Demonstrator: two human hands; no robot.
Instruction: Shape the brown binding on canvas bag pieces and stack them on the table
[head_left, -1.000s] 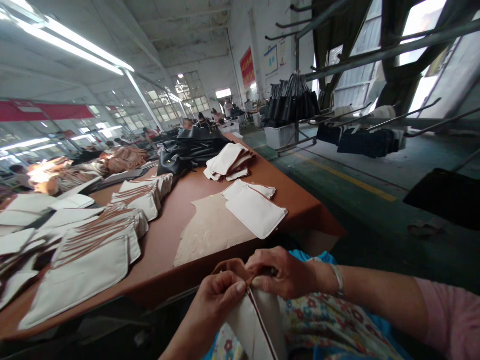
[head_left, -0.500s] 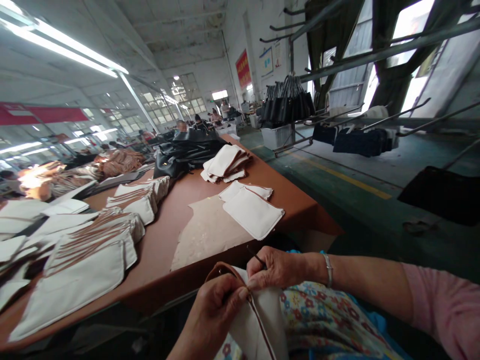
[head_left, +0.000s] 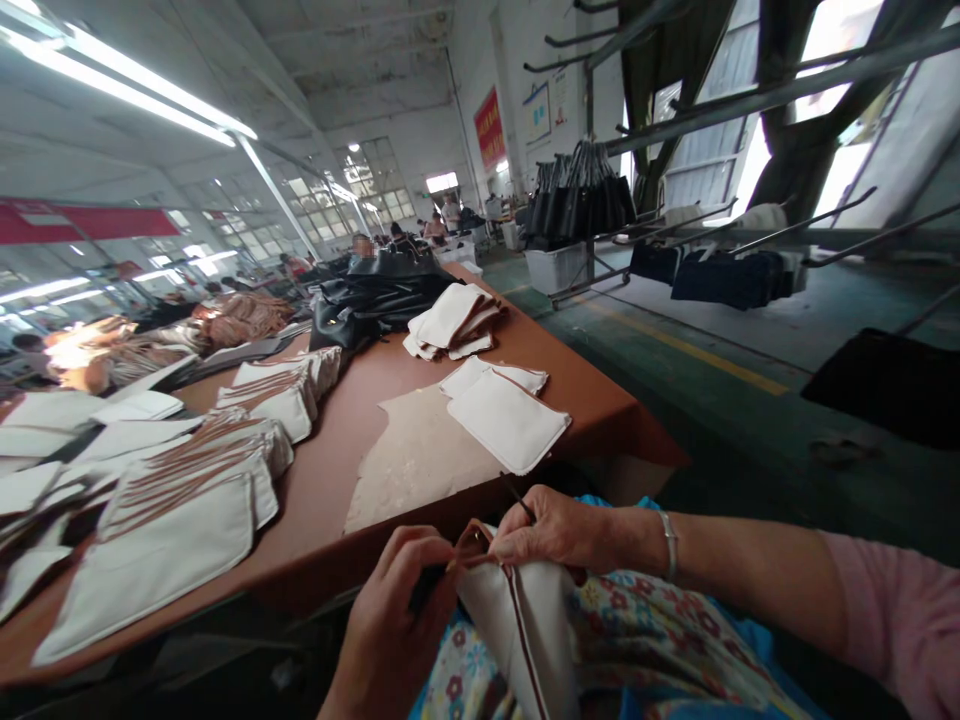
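A white pouch [head_left: 546, 610] is held low at the near side of the scene, over a flowered apron [head_left: 675, 625] and just short of the brown table [head_left: 337, 430]. Its brown rim [head_left: 474, 545] is held at the far end, with a dark centre line [head_left: 519, 630] running nearward. The rim is best kept taut between both grips, the centre line straight, and the tool's tip clear of the fingers. The rim's left part appears to be pinched between thumb and fingertips of the left hand [head_left: 405, 590], its knuckles raised. Farther right, the rim is pinched by the right hand [head_left: 551, 530], palm down, its forearm brought in from the right; a thin dark tool [head_left: 517, 497] is also gripped there, its end pointed far and left. Beyond, white pieces [head_left: 514, 425] are laid partly over a beige sheet [head_left: 412, 460].
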